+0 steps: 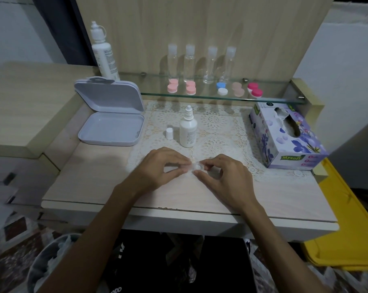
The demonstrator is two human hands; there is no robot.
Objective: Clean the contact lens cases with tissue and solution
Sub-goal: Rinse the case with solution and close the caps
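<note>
Hands meet low over the lace mat (219, 132): your left hand (159, 166) and right hand (225, 176) both pinch one small clear lens case (196, 166) between fingertips, just above the tabletop (90, 178). Judging by its look, that case is light, stiff plastic and likely slick once wet, so hold it by the rim, not the cup, and keep the grip gentle. Behind it stands the small solution bottle (188, 130), uncapped, its cap (169, 133) just beside it; the bottle's print is too small to read. Tissue waits in the tissue box (284, 136) to your right, where "Mysoft" can be read on the front. More cases (215, 89) sit on the glass shelf (273, 100).
</note>
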